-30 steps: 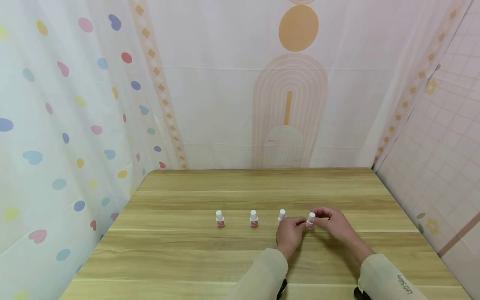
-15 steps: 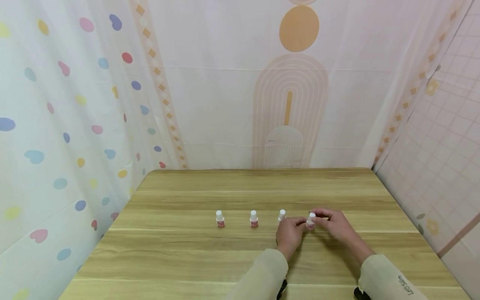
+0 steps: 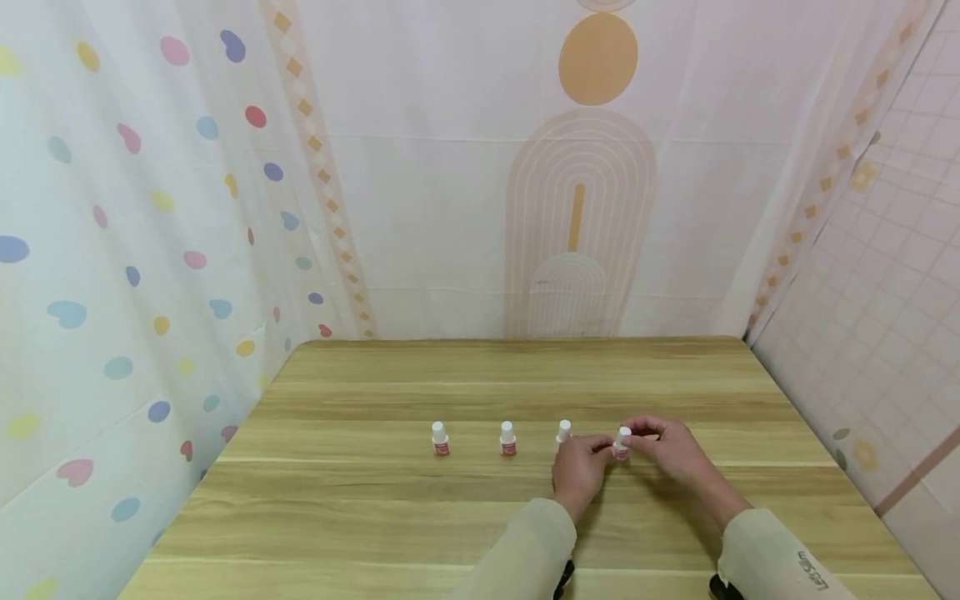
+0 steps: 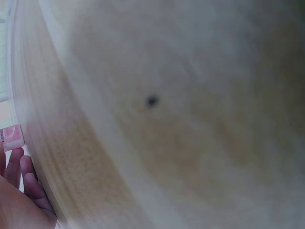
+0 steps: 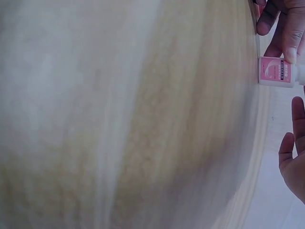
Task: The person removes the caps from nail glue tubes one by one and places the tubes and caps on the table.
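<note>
A small white bottle (image 3: 621, 452) with a pink label stands upright between both hands at the right end of a row. My left hand (image 3: 580, 472) grips its lower body from the left; the thumb lies against the label in the right wrist view, where the bottle (image 5: 276, 72) appears sideways. My right hand (image 3: 673, 450) pinches the white cap (image 3: 623, 432) from the right, with thumb and forefinger at it. Part of the same bottle (image 4: 13, 137) shows at the left edge of the left wrist view. Just behind my left hand, a similar bottle (image 3: 564, 430) is partly hidden.
Two more matching bottles, one (image 3: 507, 439) in the middle and one (image 3: 440, 439) farther left, stand upright in the row. All are on a wood-grain table (image 3: 360, 517). Patterned curtains (image 3: 420, 208) hang behind the table and along its sides.
</note>
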Motion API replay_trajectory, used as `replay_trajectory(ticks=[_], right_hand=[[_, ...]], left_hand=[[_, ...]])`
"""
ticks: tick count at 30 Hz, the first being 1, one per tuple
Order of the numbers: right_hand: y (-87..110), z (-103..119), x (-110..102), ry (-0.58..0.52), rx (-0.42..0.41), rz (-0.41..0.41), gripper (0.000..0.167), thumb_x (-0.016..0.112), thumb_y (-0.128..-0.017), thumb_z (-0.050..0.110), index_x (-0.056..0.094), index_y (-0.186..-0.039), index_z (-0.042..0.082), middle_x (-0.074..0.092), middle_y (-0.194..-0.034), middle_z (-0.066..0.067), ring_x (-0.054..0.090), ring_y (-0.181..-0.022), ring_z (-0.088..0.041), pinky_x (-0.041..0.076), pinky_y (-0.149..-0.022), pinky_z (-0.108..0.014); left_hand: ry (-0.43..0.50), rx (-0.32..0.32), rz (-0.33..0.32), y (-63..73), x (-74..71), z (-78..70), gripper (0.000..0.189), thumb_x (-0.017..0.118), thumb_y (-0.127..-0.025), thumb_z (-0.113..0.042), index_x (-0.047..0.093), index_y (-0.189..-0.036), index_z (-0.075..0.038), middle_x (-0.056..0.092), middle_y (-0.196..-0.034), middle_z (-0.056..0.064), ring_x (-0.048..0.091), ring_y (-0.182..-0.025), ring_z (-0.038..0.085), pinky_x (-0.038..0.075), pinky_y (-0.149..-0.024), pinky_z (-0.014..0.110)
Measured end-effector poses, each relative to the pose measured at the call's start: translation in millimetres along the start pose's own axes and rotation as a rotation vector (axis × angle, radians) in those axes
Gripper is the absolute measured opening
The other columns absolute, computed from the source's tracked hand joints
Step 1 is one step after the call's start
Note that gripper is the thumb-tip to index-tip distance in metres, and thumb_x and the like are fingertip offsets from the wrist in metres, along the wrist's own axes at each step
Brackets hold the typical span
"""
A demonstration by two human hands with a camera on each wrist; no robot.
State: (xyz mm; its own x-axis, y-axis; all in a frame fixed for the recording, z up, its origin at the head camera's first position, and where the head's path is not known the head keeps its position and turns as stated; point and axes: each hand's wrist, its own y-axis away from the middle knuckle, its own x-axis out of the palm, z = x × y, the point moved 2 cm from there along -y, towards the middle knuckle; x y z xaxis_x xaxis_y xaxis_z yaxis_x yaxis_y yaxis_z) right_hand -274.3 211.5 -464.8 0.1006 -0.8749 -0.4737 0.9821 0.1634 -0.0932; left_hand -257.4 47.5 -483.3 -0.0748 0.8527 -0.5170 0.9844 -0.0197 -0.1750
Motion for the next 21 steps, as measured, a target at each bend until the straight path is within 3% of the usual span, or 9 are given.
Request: replay_trajectory(ticks=[7, 16, 21], right_hand=[[0.8, 4, -3, -0.021, 0.003, -0.01, 0.03, 0.068, -0.095, 0.019, 0.069, -0.115, -0.003, 0.07, -0.104, -0.011, 0.058, -0.088, -0.019, 0.049, -0.072, -0.031], [0.5, 9, -7, -0.001, -0.037, -0.067, 0.028, 0.069, -0.095, 0.025, 0.069, -0.11, 0.001, 0.068, -0.098, -0.006, 0.057, -0.092, -0.017, 0.046, -0.079, -0.033], [0.4, 9, -10, 0.006, -0.03, -0.085, 0.037, 0.068, -0.096, 0.026, 0.066, -0.119, -0.002, 0.068, -0.101, -0.007, 0.056, -0.093, -0.018, 0.047, -0.078, -0.031]], left_hand=[[0.002, 0.011, -0.004, 0.2, -0.2, -0.2, 0.008, 0.075, -0.088, -0.022, 0.082, -0.092, -0.02, 0.075, -0.09, -0.011, 0.065, -0.088, 0.004, 0.05, -0.072, 0.027], [0.017, 0.01, 0.004, 0.6, -1.3, -1.4, 0.007, 0.075, -0.088, -0.024, 0.082, -0.089, -0.021, 0.074, -0.085, -0.013, 0.062, -0.08, 0.0, 0.046, -0.068, 0.025], [0.024, -0.003, 0.009, 0.8, -1.7, -2.1, 0.006, 0.075, -0.088, -0.023, 0.081, -0.088, -0.021, 0.073, -0.084, -0.014, 0.06, -0.079, -0.001, 0.046, -0.068, 0.025]])
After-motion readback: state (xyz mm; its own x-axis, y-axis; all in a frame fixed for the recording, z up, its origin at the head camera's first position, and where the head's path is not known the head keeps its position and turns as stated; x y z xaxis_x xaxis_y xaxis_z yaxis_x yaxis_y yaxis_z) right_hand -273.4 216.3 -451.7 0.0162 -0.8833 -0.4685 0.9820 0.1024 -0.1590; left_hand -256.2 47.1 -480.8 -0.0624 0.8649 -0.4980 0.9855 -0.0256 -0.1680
